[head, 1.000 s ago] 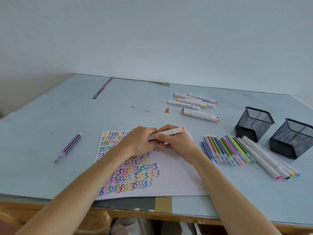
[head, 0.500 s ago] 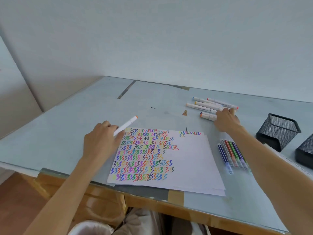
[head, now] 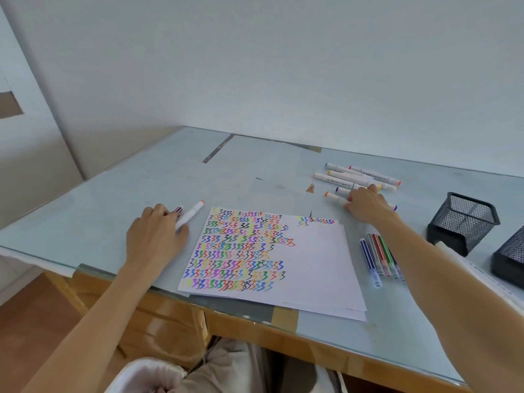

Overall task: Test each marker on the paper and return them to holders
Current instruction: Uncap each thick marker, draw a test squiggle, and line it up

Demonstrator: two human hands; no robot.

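The left hand (head: 154, 239) is lying on the table (head: 113, 194), just left of the paper (head: 309, 268). Its fingers are curling round a white marker (head: 189, 215) with an orange end, and the marker is poking out up and to the right. A dark purple pen (head: 178, 209) is peeking out just behind the fingers, touching them or nearly so.

The right hand (head: 365, 204) is reaching far over the table to a bunch of fat white markers (head: 360, 177). Its fingers are bending down over two of them, an orange-ended marker (head: 334, 197) and a purple-ended marker (head: 341, 190). I cannot tell if it is really gripping one or only touching them.

The paper is lying flat between the two arms, near the front edge of the table. Rows of little squiggles in many colors are filling its left part.

A row of thin pens (head: 380, 258) is lying side by side just right of the paper, partly under the right arm. Two black mesh holders are standing on the right side, one nearer holder (head: 462, 222) and one at the edge of the picture (head: 510, 259).
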